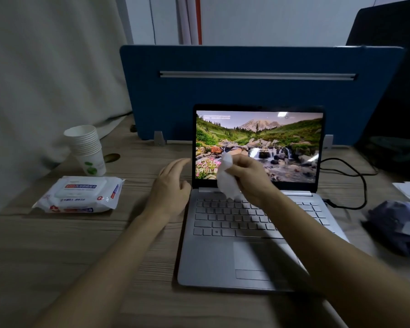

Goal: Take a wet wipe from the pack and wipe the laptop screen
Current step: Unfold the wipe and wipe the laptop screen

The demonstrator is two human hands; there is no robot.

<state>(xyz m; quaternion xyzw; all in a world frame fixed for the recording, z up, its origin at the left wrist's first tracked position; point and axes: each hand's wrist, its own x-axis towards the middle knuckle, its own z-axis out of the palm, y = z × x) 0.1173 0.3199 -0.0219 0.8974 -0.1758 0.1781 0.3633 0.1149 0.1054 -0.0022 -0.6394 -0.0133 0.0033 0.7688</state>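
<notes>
Laptop (pixel 225 256) screen (pixel 270 143) reads 22:35; R hand (pixel 249 176) grip clutches wet wipe (pixel 226 183), L hand (pixel 169 188) open.

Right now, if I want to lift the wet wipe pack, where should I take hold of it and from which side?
Grip the wet wipe pack across its soft middle from above; it lies flat, lid up, with the paper cups close behind.

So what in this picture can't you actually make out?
- Whether the crumpled white wet wipe in the right hand touches the silver laptop's lit screen: the single head view cannot settle it.
- Small print on the white wet-wipe pack: too small.
- The dark bluish bundle at the right edge: blurred and cut off.
</notes>
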